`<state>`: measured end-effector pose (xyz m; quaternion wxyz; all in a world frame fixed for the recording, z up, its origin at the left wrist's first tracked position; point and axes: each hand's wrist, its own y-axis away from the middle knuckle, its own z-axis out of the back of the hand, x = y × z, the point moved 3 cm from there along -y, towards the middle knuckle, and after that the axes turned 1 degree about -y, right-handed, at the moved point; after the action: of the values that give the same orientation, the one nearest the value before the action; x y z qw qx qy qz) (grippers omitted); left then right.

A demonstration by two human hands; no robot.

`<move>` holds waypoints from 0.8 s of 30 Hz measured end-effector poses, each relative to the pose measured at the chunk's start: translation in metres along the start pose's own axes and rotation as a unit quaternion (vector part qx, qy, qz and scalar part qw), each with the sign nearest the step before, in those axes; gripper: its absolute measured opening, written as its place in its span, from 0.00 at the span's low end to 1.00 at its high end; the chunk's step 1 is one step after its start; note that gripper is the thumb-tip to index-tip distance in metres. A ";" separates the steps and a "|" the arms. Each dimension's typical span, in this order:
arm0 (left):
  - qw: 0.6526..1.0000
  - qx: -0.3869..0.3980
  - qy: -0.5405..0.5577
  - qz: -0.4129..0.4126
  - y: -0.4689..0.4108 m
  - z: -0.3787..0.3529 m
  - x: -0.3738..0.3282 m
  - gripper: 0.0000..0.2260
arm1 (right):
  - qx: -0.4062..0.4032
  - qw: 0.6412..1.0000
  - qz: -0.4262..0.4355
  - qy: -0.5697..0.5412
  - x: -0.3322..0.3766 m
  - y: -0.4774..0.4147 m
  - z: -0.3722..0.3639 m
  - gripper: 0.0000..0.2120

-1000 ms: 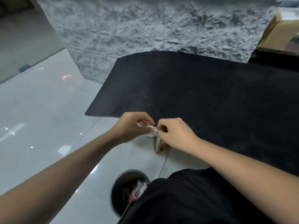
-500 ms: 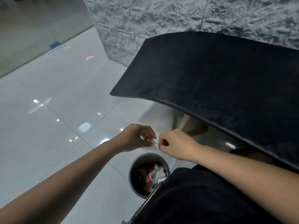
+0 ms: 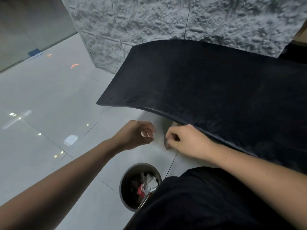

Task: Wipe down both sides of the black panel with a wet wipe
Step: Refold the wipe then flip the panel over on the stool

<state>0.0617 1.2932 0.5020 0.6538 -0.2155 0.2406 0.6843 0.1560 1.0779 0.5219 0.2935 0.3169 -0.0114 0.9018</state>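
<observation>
Two bare hands hang just below the centre of the view, a narrow gap between them, over the glossy grey tiled floor [image 3: 49,97].

We record the left hand [image 3: 136,135] at about 7 o'clock from centre. Its fingers [image 3: 148,127] are curled in toward the palm, and a small pale scrap [image 3: 144,133] is pinched between them and the thumb.

The right hand [image 3: 187,140] lies at about 4 o'clock from centre. Its fingers [image 3: 172,134] are curled tight, and thumb and forefinger pinch a small grey piece [image 3: 167,144] that hangs below the fingertips. We cannot tell what either piece is.

The black panel [image 3: 207,90] fills the view from 1 to 3 o'clock. It lies roughly flat and raised off the floor. Its near edge bows downward and runs from the left corner toward 4 o'clock. That edge passes directly over the knuckles of the right hand; we cannot tell whether it touches them. The panel's far edge lies near the rough grey stone-textured wall [image 3: 166,19] at 12 o'clock.

At 6 o'clock a round dark bin [image 3: 123,178] stands on the floor below the hands, holding crumpled white and red waste [image 3: 147,183]. The person's black garment [image 3: 207,205] covers the frame from 5 o'clock and overlaps the bin's right rim.
</observation>
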 end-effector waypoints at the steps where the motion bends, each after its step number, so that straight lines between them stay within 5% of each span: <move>1: 1.000 -0.004 -0.005 -0.017 -0.009 -0.001 -0.008 0.10 | -0.017 1.000 0.002 0.006 -0.005 0.005 0.011 0.05; 7: 0.997 0.010 -0.015 -0.081 -0.071 -0.025 -0.082 0.09 | -0.117 0.990 -0.015 0.074 -0.049 0.063 0.071 0.07; 24: 0.949 0.117 -0.070 -0.285 -0.158 -0.126 -0.264 0.14 | -0.252 0.927 -0.236 0.146 -0.180 0.286 0.131 0.11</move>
<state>0.2306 1.0113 0.5557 0.8574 -0.1490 0.2013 0.4496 0.1894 0.7197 0.5697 0.5663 0.0906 -0.1206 0.8103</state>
